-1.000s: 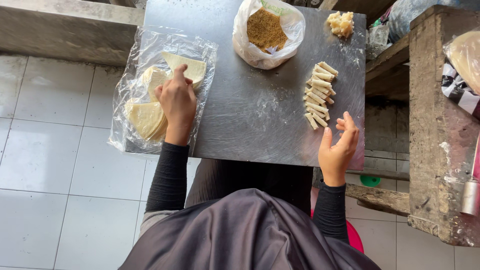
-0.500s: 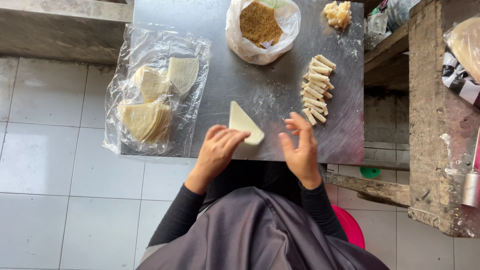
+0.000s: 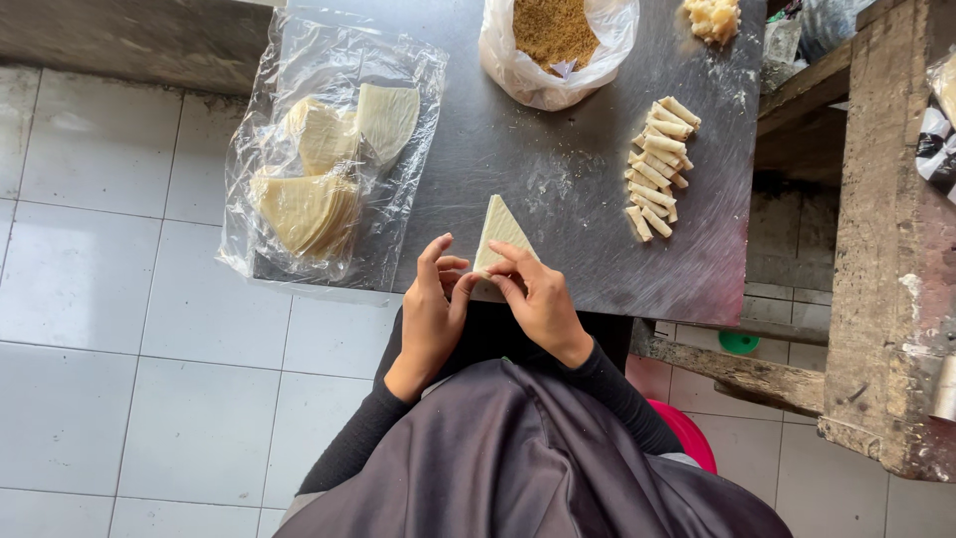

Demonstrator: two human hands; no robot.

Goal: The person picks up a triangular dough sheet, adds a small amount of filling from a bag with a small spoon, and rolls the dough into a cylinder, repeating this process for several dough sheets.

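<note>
Now, wrapper point(image 3: 501, 231): thin pale triangle, flat on grey metal table point(image 3: 558, 174)
left hand point(image 3: 435, 296): fingertips pinching wrapper's base
right hand point(image 3: 539, 292): pinching same edge

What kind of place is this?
Probably a small home or street-food prep spot: a metal table over tiled floor, a pile of rolled pastries, a bag of brown filling and stacked wrappers.
</note>
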